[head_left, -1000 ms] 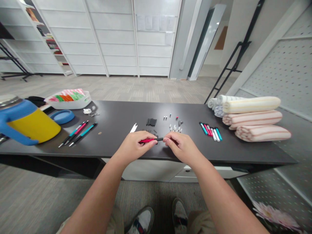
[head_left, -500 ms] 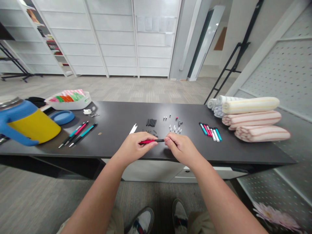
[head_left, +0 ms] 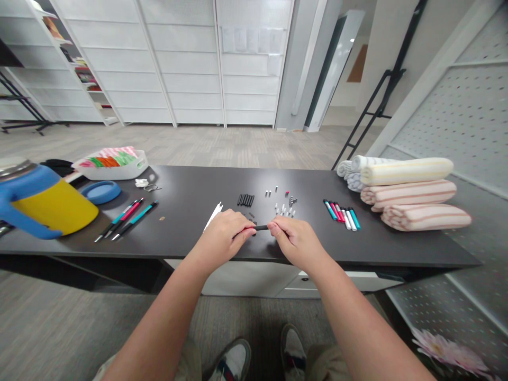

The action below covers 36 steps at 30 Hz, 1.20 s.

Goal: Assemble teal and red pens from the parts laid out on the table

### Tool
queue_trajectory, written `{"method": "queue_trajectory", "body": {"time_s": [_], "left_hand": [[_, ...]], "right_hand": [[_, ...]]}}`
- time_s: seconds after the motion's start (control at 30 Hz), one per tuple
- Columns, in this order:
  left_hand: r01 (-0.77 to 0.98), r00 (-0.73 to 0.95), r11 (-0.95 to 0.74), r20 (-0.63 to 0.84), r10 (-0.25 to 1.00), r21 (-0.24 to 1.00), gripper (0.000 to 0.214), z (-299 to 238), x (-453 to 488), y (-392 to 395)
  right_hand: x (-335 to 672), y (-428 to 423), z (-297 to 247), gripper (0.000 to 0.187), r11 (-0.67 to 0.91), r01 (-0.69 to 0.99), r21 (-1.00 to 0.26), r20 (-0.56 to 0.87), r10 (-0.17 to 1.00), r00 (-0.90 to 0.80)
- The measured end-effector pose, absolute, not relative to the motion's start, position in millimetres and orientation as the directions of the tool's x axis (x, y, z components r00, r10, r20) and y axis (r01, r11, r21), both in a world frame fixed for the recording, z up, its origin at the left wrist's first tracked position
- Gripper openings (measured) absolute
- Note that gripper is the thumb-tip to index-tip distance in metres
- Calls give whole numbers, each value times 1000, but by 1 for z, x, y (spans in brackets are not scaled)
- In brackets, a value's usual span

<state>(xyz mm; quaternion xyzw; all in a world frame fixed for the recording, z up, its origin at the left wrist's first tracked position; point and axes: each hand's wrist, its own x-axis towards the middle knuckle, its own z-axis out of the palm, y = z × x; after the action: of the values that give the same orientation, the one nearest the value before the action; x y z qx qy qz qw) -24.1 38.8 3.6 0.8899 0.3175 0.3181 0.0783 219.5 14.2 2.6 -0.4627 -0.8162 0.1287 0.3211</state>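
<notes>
Low over the front of the table, a pen (head_left: 261,227) spans the gap between my hands, its black section showing. My left hand (head_left: 222,235) is closed around one end, the fingers covering most of that side. At the other end, my right hand (head_left: 296,239) pinches the tip between thumb and fingers. Just beyond lie several black tubes (head_left: 245,200) in a row, small white and silver pen parts (head_left: 283,210) and one small red piece (head_left: 287,193). Thin white sticks (head_left: 213,216), probably refills, lie by my left hand, which partly hides them.
At left are several whole pens (head_left: 129,218), a blue-yellow jug (head_left: 55,198), a blue ring-shaped lid (head_left: 101,192) and a white basket (head_left: 111,170). To the right, several coloured barrels (head_left: 342,215) lie in a row before rolled towels (head_left: 413,196). The table's front edge (head_left: 262,259) runs below my hands.
My left hand has slid and turned over the pen, so the red section seen before is now covered. More of the white sticks shows. My right hand keeps its pinch.
</notes>
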Motion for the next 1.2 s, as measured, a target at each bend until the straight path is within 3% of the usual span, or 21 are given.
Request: {"method": "queue_trajectory", "body": {"time_s": [0.6,0.7,0.8,0.9,0.97,1.07,1.2], "left_hand": [[682,465,-725,708,532,98,10,-1,-24,24],[692,428,-712,726,538,119,12,0,-24,22],[641,322,-713,743,587,286,10,-1,-24,24],[424,-14,-590,657,754,687,18,-4,-25,32],[66,-208,-463,466,860,884,28,-6,-27,40],[-368,-246,-341,263,933,865,33,-5,-32,49],[-516,-216,-280,193,957,810,33,-2,-37,52]], "right_hand": [[204,8,6,45,495,674,-548,422,860,-288],[199,5,9,45,465,660,-589,416,876,-245],[199,1,15,47,460,615,-641,427,879,-212],[205,-2,23,48,444,589,-675,470,874,-120],[209,-2,26,48,424,607,-673,492,868,-61],[214,1,25,47,404,658,-635,501,864,-47],[217,5,20,46,391,727,-565,503,861,-73]]}}
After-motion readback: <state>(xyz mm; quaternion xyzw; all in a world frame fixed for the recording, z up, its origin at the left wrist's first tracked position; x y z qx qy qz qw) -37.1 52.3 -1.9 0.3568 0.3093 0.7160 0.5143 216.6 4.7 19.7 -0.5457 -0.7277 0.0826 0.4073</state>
